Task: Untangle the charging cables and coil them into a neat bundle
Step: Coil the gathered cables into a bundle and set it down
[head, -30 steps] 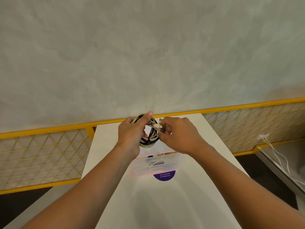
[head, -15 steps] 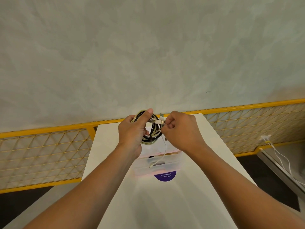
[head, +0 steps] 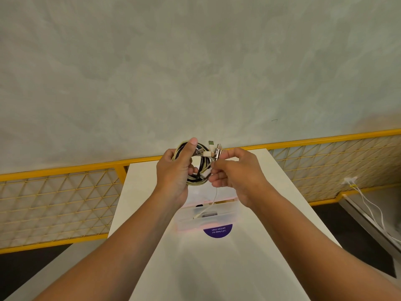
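Gripping the coiled cables (head: 200,181), the left hand (head: 175,170) holds steady; the right hand (head: 236,174) lifts the pinched plug ends (head: 217,152) beside it, 1 white tail (head: 214,196) left loose.

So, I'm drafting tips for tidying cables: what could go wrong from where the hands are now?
The left hand grips the coil on one side only, so loops on the free side may spring loose. The right hand pinches connector ends sticking out at the coil's top; they may catch loops. A white cable hangs below it into the clear box; winding it in could snag there or drag the box.
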`<control>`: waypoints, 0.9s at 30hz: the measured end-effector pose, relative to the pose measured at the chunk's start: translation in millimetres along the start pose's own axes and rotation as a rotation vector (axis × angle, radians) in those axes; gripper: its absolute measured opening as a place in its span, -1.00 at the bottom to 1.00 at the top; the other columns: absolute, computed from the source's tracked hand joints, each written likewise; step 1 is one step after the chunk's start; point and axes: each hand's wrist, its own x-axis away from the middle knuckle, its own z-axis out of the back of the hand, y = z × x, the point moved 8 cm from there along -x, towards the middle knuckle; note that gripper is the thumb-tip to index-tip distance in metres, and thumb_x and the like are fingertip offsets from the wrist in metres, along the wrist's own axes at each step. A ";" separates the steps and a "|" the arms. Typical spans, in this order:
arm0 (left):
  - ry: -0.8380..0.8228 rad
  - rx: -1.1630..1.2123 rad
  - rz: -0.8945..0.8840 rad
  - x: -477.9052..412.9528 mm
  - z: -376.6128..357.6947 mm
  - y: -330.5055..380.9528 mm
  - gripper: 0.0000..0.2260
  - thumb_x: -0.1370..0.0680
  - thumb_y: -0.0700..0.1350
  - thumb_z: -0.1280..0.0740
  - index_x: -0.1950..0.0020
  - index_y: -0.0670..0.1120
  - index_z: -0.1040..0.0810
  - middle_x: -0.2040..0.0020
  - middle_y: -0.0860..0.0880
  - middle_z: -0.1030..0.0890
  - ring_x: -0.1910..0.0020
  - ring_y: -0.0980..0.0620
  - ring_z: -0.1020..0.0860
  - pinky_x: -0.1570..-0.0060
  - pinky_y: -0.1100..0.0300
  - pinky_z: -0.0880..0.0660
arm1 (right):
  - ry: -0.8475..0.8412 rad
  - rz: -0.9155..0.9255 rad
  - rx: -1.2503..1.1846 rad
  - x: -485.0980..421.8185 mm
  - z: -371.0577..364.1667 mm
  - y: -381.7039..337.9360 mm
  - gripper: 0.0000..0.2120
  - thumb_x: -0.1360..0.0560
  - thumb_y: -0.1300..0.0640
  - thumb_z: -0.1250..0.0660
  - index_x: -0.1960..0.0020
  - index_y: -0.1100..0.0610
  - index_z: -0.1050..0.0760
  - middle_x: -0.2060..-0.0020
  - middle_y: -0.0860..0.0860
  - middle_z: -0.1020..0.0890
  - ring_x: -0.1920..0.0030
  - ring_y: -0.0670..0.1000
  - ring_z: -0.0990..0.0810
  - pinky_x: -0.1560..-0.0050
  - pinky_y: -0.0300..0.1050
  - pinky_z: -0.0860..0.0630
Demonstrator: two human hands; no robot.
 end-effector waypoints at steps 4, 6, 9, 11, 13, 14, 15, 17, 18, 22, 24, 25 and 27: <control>-0.024 -0.004 -0.013 0.9 -4.2 3.5 -0.68 -0.45 0.07 -0.52 0.07 -0.12 -0.50 0.47 0.07 -0.48 0.52 0.09 -0.38 0.24 0.10 -0.46 | 0.081 0.040 -0.067 -1.8 4.9 -3.3 -0.88 -0.49 0.36 -0.39 0.05 0.18 -0.53 0.36 0.18 -0.65 0.40 0.11 -0.68 0.31 -0.06 -0.63; -0.026 -0.025 -0.021 1.8 -6.0 4.3 -0.68 -0.46 0.08 -0.52 0.09 -0.12 -0.49 0.49 0.08 -0.46 0.52 0.09 -0.39 0.22 0.09 -0.46 | 0.147 0.120 0.021 0.2 8.0 -7.1 -0.90 -0.49 0.33 -0.37 0.09 0.15 -0.54 0.39 0.13 -0.67 0.40 0.10 -0.70 0.28 -0.04 -0.65; -0.023 -0.052 -0.030 1.9 -6.8 4.9 -0.68 -0.45 0.10 -0.51 0.12 -0.10 -0.50 0.48 0.08 -0.47 0.49 0.08 -0.38 0.21 0.10 -0.46 | 0.227 0.320 0.250 8.2 8.0 -17.3 -0.89 -0.51 0.27 -0.35 0.12 0.08 -0.53 0.42 0.07 -0.67 0.41 0.06 -0.69 0.27 0.01 -0.68; -0.018 -0.061 -0.033 1.7 -5.8 5.0 -0.68 -0.45 0.10 -0.51 0.11 -0.10 -0.51 0.47 0.07 -0.47 0.49 0.09 -0.38 0.23 0.13 -0.45 | 0.228 0.379 0.337 11.0 5.9 -19.4 -0.86 -0.52 0.25 -0.35 0.14 0.03 -0.52 0.43 0.06 -0.66 0.39 0.06 -0.68 0.24 0.05 -0.68; -0.005 -0.064 -0.032 1.3 -3.8 5.2 -0.68 -0.46 0.10 -0.51 0.09 -0.11 -0.50 0.48 0.08 -0.47 0.51 0.10 -0.39 0.25 0.15 -0.46 | 0.174 0.346 0.355 9.7 3.1 -16.4 -0.88 -0.51 0.25 -0.37 0.12 0.04 -0.54 0.41 0.03 -0.67 0.41 0.00 -0.68 0.21 0.04 -0.68; 0.000 -0.062 -0.027 1.2 -2.7 4.9 -0.68 -0.46 0.09 -0.51 0.09 -0.11 -0.50 0.49 0.09 -0.48 0.51 0.10 -0.39 0.27 0.15 -0.46 | 0.138 0.311 0.354 8.6 1.3 -14.2 -0.90 -0.51 0.25 -0.38 0.10 0.06 -0.56 0.39 0.02 -0.68 0.41 -0.01 -0.68 0.20 0.04 -0.69; 0.004 -0.059 -0.021 1.2 -2.6 4.6 -0.67 -0.46 0.09 -0.51 0.09 -0.11 -0.49 0.49 0.10 -0.48 0.52 0.10 -0.39 0.29 0.16 -0.46 | 0.109 0.276 0.351 7.8 -0.4 -12.4 -0.92 -0.50 0.25 -0.40 0.09 0.09 -0.56 0.37 0.02 -0.69 0.42 -0.01 -0.69 0.22 0.03 -0.69; 0.010 -0.055 -0.013 1.1 -1.5 3.9 -0.68 -0.46 0.09 -0.51 0.09 -0.11 -0.49 0.49 0.10 -0.48 0.52 0.10 -0.39 0.33 0.16 -0.45 | 0.081 0.210 0.336 6.7 -2.1 -8.9 -0.92 -0.49 0.25 -0.42 0.07 0.10 -0.56 0.36 0.06 -0.70 0.42 0.01 -0.69 0.28 -0.03 -0.69; 0.012 -0.051 -0.009 0.9 -1.2 3.4 -0.68 -0.47 0.09 -0.51 0.09 -0.11 -0.50 0.49 0.09 -0.47 0.52 0.10 -0.39 0.35 0.16 -0.45 | 0.070 0.175 0.316 6.2 -3.0 -6.9 -0.91 -0.48 0.25 -0.43 0.07 0.10 -0.56 0.37 0.07 -0.69 0.43 0.03 -0.69 0.30 -0.06 -0.67; 0.011 -0.048 0.007 0.8 -2.3 2.2 -0.69 -0.48 0.09 -0.50 0.08 -0.12 -0.50 0.48 0.07 -0.47 0.52 0.11 -0.40 0.39 0.18 -0.44 | 0.002 0.093 0.211 2.3 -6.2 0.4 -0.90 -0.47 0.27 -0.46 0.08 0.17 -0.55 0.37 0.12 -0.70 0.39 0.14 -0.70 0.32 -0.05 -0.64; 0.015 -0.021 0.030 0.5 -1.2 0.6 -0.68 -0.47 0.08 -0.50 0.08 -0.12 -0.50 0.43 0.03 -0.44 0.53 0.12 -0.39 0.41 0.20 -0.43 | -0.042 0.091 0.211 1.4 -6.8 0.5 -0.93 -0.49 0.27 -0.44 0.07 0.19 -0.56 0.33 0.12 -0.71 0.38 0.15 -0.70 0.33 -0.06 -0.61; 0.013 -0.003 0.046 0.1 -0.8 0.0 -0.68 -0.47 0.08 -0.50 0.08 -0.13 -0.50 0.40 0.02 -0.43 0.53 0.12 -0.39 0.40 0.20 -0.43 | -0.059 0.103 0.231 1.2 -6.8 -0.9 -0.94 -0.50 0.26 -0.44 0.06 0.19 -0.57 0.31 0.11 -0.71 0.38 0.14 -0.70 0.34 -0.07 -0.60; 0.003 0.020 0.074 -1.6 1.5 -1.0 -0.69 -0.48 0.07 -0.50 0.08 -0.13 -0.50 0.37 0.00 -0.41 0.51 0.11 -0.38 0.37 0.20 -0.44 | -0.080 0.146 0.299 1.5 -5.8 -5.3 -0.95 -0.51 0.20 -0.44 0.07 0.17 -0.59 0.31 0.08 -0.72 0.39 0.11 -0.69 0.36 -0.10 -0.58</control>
